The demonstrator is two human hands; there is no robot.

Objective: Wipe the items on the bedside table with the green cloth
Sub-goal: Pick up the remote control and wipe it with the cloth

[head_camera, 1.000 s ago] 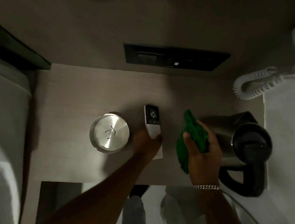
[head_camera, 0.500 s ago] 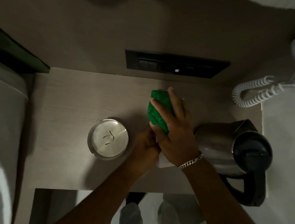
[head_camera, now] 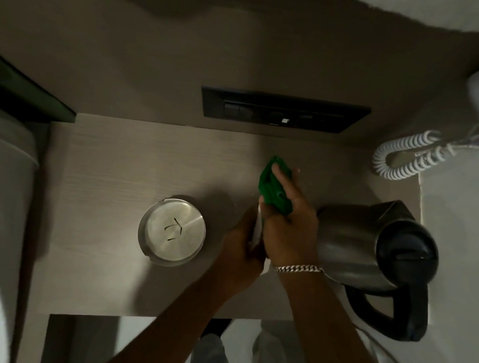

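Three items on the bedside table (head_camera: 120, 167), listed left to right. Round metal dish (head_camera: 172, 231): not being touched. White remote (head_camera: 257, 228): held on edge in my left hand (head_camera: 241, 245), fingers closed round its lower part, mostly hidden. Steel kettle (head_camera: 373, 250): just beside my right wrist, not being touched. Green cloth (head_camera: 273, 191): bunched under my right hand (head_camera: 289, 220), fingers clasped over it, pressed on the remote's upper end. Step in hand, by my reckoning: wiping the remote. Next: turn it to reach the covered faces, minding the kettle.
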